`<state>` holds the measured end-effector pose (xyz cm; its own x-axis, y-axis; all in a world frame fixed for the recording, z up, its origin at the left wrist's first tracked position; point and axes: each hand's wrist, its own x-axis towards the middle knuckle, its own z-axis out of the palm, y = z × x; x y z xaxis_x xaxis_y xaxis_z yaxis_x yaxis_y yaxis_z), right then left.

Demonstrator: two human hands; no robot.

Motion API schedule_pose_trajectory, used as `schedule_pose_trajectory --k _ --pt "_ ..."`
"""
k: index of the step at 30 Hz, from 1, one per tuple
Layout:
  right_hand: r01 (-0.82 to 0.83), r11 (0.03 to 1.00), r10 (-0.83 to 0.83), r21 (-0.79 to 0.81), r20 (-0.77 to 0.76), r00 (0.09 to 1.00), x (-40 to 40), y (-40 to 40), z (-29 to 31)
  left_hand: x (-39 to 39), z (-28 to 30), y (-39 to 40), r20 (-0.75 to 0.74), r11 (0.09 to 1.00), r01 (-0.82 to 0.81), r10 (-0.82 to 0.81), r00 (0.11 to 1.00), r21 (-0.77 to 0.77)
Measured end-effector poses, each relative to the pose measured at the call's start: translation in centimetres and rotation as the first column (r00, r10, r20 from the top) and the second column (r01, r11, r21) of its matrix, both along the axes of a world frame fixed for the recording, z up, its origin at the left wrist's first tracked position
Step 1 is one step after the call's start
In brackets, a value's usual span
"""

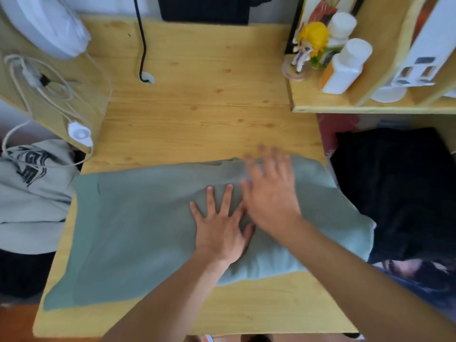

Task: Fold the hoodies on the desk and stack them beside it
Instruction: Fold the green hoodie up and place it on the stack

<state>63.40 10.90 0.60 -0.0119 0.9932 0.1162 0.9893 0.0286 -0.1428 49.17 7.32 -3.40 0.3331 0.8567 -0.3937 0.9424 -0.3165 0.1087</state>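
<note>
- The green hoodie [138,225] lies flat across the near half of the desk [197,107], its long side running left to right, already narrowed into a long strip; that suits one more fold across the middle.
- The left hand [219,225] rests palm down near the middle of the hoodie, fingers straight and spread, gripping nothing; it seems to pin the cloth so it does not slide.
- The right hand [269,191] is over the right part of the hoodie, just beside the left, fingers extended and spread. It is blurred, so I cannot tell whether it touches the cloth or sits just above it; it holds nothing. It looks like a smoothing stroke toward the right end.
- The right end of the hoodie reaches the desk edge, next to a black garment [399,193] lying lower, beside the desk, probably the stack.
- A grey printed hoodie [32,193] sits bunched off the left side, likely waiting its turn.
- Bottles [345,67] and a figurine [311,45] stand on the shelf, well apart from the work.
</note>
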Motion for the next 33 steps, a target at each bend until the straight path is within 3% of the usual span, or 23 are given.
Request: schedule_pose_trajectory --k 2,4,6,12,15,17,21,25,27,29,33 --pt "-0.018 0.984 0.027 -0.179 0.052 0.998 0.5 -1.3 -1.6 -0.1 -0.1 0.1 -0.001 1.0 -0.011 0.011 1.0 -0.008" --pt "0.203 0.923 -0.183 -0.328 0.093 0.979 4.9 -0.2 -4.0 -0.2 -0.1 0.1 0.015 1.0 -0.026 0.026 1.0 -0.009" --pt "0.308 0.868 -0.286 -0.39 0.115 0.951 8.9 1.2 -5.8 -0.1 0.0 0.1 0.02 0.999 -0.029 0.03 0.999 -0.015" --pt "0.271 0.914 -0.273 -0.301 0.038 0.961 9.3 0.8 -7.0 -0.3 0.2 5.9 0.08 0.98 0.065 -0.081 0.993 0.191" --pt "0.277 0.903 -0.282 -0.33 0.031 0.959 9.4 1.3 -6.6 -0.9 -2.0 8.2 0.1 0.995 0.054 -0.062 0.993 0.087" --pt "0.296 0.901 -0.305 -0.317 0.022 0.952 8.2 0.6 -4.8 -0.7 -2.7 8.3 0.111 0.994 0.043 -0.054 0.992 0.101" --pt "0.194 0.967 -0.191 -0.164 0.034 0.981 2.9 -6.7 -0.7 -0.7 -2.5 8.2 0.091 0.991 0.062 -0.073 0.993 0.121" --pt "0.35 0.854 -0.323 -0.385 0.136 0.937 4.6 -9.9 -3.8 0.3 -0.9 6.3 0.043 0.969 0.039 -0.051 0.998 0.243" --pt "0.375 0.838 -0.352 -0.397 0.134 0.926 5.3 -9.6 -5.1 1.9 0.5 2.8 0.151 0.945 -0.02 -0.031 0.988 0.326" --pt "0.347 0.858 -0.336 -0.379 0.098 0.937 4.7 -9.6 -5.1 3.3 1.1 -1.7 0.233 0.957 -0.015 -0.056 0.971 0.29" --pt "0.301 0.875 -0.302 -0.378 0.058 0.952 7.6 -10.8 -5.2 1.7 -0.6 -4.4 0.153 0.982 -0.008 -0.021 0.988 0.187"
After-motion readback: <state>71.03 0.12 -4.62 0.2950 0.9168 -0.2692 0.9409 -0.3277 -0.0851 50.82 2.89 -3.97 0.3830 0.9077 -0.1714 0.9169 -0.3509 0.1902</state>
